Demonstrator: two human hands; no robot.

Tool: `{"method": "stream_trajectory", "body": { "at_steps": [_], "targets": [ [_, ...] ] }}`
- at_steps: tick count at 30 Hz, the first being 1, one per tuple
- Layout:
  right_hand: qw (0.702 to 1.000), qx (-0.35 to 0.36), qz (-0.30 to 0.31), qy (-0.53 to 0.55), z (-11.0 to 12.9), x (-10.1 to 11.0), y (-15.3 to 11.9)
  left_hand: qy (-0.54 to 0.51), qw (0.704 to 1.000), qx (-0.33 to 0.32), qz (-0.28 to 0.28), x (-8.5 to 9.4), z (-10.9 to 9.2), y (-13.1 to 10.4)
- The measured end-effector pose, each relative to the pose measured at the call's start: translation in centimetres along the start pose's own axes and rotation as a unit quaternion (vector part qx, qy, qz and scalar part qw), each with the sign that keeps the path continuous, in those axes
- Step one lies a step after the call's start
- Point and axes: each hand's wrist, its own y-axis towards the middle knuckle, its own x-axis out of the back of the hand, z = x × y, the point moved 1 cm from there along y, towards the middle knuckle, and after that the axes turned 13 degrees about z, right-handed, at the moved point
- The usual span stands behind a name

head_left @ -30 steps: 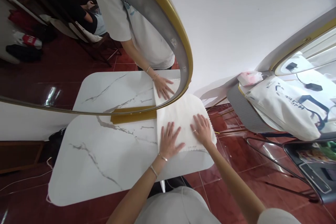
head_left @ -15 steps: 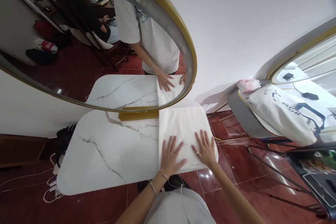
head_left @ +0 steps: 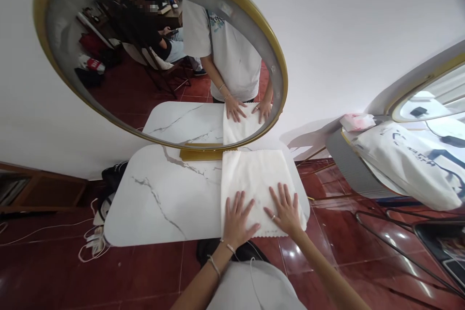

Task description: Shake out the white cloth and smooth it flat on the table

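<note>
A white cloth (head_left: pixel 254 169) lies flat on the right part of the marble-patterned white table (head_left: pixel 163 203), its scalloped lower edge at the table's front. My left hand (head_left: pixel 238 220) rests palm down on the cloth near its left edge, fingers spread. To the right, my right hand (head_left: pixel 286 210) also lies flat on the cloth with its fingers apart and a ring on one finger. Neither hand grips anything.
A large gold-framed mirror (head_left: pixel 281 58) stands at the table's back and reflects a seated person. At the right, another table holds a white bag (head_left: pixel 407 160) and a tissue pack (head_left: pixel 358 122). Cables and a power strip (head_left: pixel 96 242) are on the floor at left.
The view has shifted, so the mirror and table appear further right. Beneath my hands, the cloth has moved left relative to the table, baring a strip of tabletop at its right edge. Both hands stay flat.
</note>
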Motion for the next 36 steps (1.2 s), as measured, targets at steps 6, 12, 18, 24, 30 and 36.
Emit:
{"method": "stream_trajectory", "body": {
  "at_steps": [6, 12, 18, 24, 30, 36],
  "targets": [
    [1.0, 0.008, -0.011, 0.015, 2.2, 0.1, 0.6, 0.001, 1.0, 0.015, -0.026, 1.2, 2.3, 0.1],
    [1.0, 0.004, -0.015, 0.023, 1.9, 0.0, 0.4, -0.064, 0.972, 0.163, -0.154, 3.8, 7.6, 9.5],
    [1.0, -0.004, -0.017, 0.025, 2.1, 0.0, 0.3, -0.093, 0.945, 0.238, -0.203, 5.0, 11.8, 12.3],
    [0.999, 0.008, -0.017, 0.032, 2.6, 0.4, 0.4, -0.06, 0.975, 0.14, -0.162, 3.8, 9.1, 11.6],
    [0.979, 0.192, 0.055, 0.032, 3.1, 1.4, -0.1, -0.002, 0.996, 0.079, -0.05, 2.2, 8.2, 12.0],
    [0.969, 0.232, 0.073, 0.043, 7.4, 1.8, 0.7, 0.021, 0.994, 0.102, -0.042, 3.6, 12.8, 9.2]
  ]
}}
